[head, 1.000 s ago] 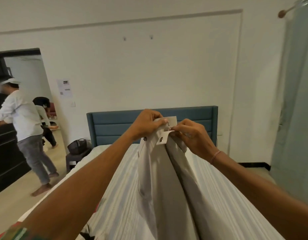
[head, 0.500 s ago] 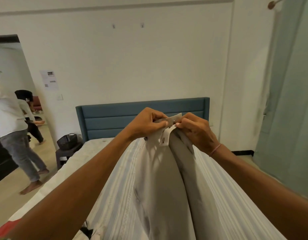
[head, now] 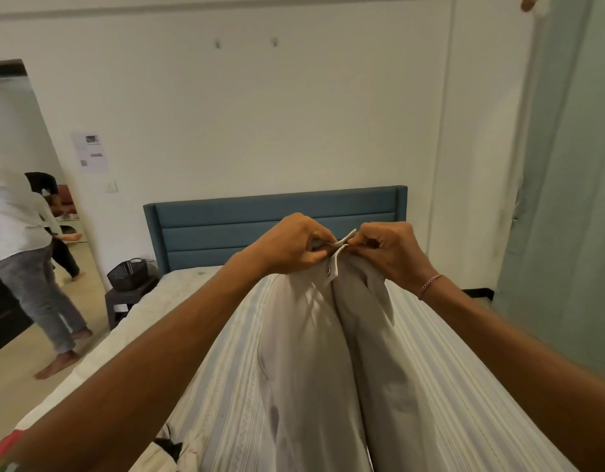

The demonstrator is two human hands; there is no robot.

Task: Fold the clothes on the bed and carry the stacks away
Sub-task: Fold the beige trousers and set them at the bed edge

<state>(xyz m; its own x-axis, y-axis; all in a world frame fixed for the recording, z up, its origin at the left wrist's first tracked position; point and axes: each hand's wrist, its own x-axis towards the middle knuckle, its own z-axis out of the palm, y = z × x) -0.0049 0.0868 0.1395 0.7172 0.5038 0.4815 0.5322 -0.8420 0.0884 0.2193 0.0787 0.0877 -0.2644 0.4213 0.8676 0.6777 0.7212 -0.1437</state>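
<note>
A pair of beige trousers (head: 311, 362) hangs in the air over the bed (head: 457, 386), held up by its waistband. My left hand (head: 291, 245) pinches the waistband on the left and my right hand (head: 386, 250) pinches it on the right, knuckles almost meeting around a white inner tab. Both legs of the trousers hang straight down towards me. More crumpled cloth (head: 165, 447) with a dark patch lies at the bed's near left corner.
The striped bed has a blue headboard (head: 226, 229) against the white wall. A dark stool (head: 124, 298) with a black basket (head: 127, 272) stands left of it. Two people (head: 22, 240) move in the doorway at far left. A pale green curtain (head: 566, 199) hangs right.
Both hands have drawn closer together on the waistband and the white tab is now folded down between them. The view shifted right, so the person at left sits nearer the frame's edge.
</note>
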